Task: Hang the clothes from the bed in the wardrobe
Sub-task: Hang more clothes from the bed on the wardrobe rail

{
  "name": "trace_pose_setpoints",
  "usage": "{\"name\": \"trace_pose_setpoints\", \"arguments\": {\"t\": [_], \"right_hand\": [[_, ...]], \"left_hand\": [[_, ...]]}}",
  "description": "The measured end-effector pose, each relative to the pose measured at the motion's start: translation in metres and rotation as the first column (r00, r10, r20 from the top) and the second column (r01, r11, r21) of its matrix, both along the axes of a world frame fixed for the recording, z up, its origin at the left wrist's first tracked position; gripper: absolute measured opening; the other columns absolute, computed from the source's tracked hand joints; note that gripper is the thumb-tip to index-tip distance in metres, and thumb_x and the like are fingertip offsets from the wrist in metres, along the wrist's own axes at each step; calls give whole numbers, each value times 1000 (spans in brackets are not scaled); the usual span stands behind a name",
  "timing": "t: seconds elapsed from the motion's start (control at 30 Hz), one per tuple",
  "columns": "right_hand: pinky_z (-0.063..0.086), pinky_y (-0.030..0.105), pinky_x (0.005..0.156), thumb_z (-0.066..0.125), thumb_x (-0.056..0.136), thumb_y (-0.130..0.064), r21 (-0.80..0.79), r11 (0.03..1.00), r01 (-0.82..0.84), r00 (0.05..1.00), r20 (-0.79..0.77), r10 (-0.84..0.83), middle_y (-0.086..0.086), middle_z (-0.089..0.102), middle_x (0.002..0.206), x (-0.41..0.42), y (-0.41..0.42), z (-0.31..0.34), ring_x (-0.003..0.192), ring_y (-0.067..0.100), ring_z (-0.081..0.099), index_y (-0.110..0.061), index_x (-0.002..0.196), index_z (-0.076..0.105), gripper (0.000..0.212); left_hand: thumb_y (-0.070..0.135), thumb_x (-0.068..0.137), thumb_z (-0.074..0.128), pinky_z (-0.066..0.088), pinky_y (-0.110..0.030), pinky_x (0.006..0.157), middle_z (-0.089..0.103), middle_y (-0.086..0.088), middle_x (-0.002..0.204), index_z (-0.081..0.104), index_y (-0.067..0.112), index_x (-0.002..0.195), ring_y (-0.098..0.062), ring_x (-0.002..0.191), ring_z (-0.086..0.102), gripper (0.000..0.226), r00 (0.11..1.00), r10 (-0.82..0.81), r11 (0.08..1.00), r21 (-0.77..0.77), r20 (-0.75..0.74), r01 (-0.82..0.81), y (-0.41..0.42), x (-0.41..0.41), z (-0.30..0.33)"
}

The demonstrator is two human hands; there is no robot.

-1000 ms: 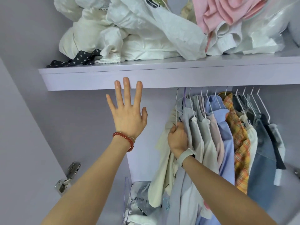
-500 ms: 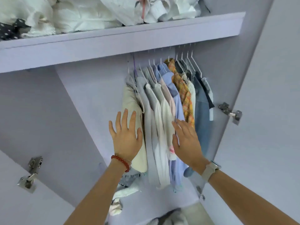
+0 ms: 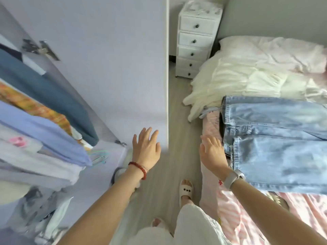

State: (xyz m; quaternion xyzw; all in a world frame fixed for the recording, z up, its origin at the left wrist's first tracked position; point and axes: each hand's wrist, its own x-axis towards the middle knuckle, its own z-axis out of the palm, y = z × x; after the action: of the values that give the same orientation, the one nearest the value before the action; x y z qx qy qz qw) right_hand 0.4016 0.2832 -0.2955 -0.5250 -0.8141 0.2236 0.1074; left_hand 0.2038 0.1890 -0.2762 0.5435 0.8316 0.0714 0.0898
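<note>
Light blue jeans [image 3: 276, 138] lie flat across the bed [image 3: 235, 227] on the right, and a cream ruffled garment [image 3: 235, 84] lies beyond them. My right hand [image 3: 213, 153] hovers open at the bed's edge, just left of the jeans, holding nothing. My left hand [image 3: 146, 147] is open and empty over the floor, in front of the wardrobe door [image 3: 109, 68]. Hung clothes [image 3: 44, 128] fill the wardrobe at the left, blurred.
A white drawer unit [image 3: 195, 39] stands at the far end of the narrow floor strip [image 3: 178, 106] between door and bed. A pillow [image 3: 276, 50] lies at the bed's head. My sandalled feet [image 3: 185, 191] are on the floor. Thin hangers [image 3: 100, 156] lie on the wardrobe bottom.
My view swung from the wardrobe rail to the right and down, toward the bed. Both hands left the hung clothes and came down open; the right hand now reaches by the jeans.
</note>
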Motion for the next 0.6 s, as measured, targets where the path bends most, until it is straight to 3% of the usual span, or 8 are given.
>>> {"name": "trace_pose_setpoints", "arguments": {"t": [0.17, 0.33, 0.47, 0.6], "right_hand": [[33, 46, 102, 42, 91, -10, -61, 921, 385, 923, 17, -385, 14, 43, 135, 129, 42, -20, 125, 32, 36, -6, 129, 46, 38], [29, 43, 103, 45, 90, -6, -107, 717, 689, 723, 21, -691, 21, 47, 131, 254, 92, -51, 121, 37, 40, 1, 127, 47, 37], [27, 42, 102, 42, 90, -4, -177, 527, 832, 546, 82, -834, 26, 46, 129, 348, 124, -77, 120, 40, 40, 4, 128, 43, 38], [28, 47, 100, 41, 89, 0, -177, 402, 898, 425, 120, -897, 35, 47, 122, 427, 152, -105, 116, 45, 41, 10, 129, 39, 41]], "left_hand": [[24, 94, 40, 19, -39, 110, 26, -7, 149, 37, 17, 139, -22, 135, 26, 46, 929, -354, 934, -3, 108, 357, 108, 100, -17], [21, 95, 40, 25, -46, 110, 18, -10, 151, 31, 12, 141, -25, 139, 19, 47, 778, -557, 794, -88, 290, 601, 221, 208, -44], [26, 95, 39, 27, -40, 108, 20, -10, 150, 28, 16, 142, -23, 136, 22, 50, 675, -713, 648, -191, 188, 737, 282, 298, -72], [32, 94, 38, 13, -46, 112, 7, -6, 155, 19, 23, 145, -24, 141, 9, 55, 589, -794, 538, -277, 152, 796, 316, 375, -101]]}}
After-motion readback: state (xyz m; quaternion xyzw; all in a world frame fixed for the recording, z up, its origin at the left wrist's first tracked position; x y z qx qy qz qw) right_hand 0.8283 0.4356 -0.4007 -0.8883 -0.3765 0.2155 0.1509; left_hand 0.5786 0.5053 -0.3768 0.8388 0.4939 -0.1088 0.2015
